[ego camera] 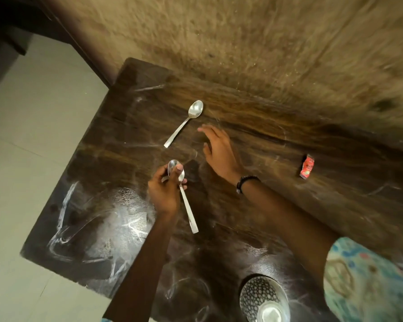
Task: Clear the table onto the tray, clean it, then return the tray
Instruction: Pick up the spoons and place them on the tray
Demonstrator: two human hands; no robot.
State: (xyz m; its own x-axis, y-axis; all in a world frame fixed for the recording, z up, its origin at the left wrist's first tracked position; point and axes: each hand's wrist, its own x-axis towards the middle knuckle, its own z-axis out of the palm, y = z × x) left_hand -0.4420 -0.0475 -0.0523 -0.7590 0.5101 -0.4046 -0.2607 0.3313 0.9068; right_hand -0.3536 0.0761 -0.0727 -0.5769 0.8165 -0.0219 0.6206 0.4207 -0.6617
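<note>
Dark smeared table [107,173] (glossy) against rough tan wall [265,43].

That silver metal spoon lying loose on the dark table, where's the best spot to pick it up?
Probably the silver metal spoon by its slim handle, pinched across its narrow sides from above, since it lies flat. The open right hand is right beside it.

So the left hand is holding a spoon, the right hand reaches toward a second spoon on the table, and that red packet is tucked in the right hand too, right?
Not quite. The red packet lies on the table, off to the right, apart from both hands. The head view shows the right hand open and holding nothing. The rest is right: the left hand holds a spoon, and the second spoon lies just beyond the right hand.
</note>
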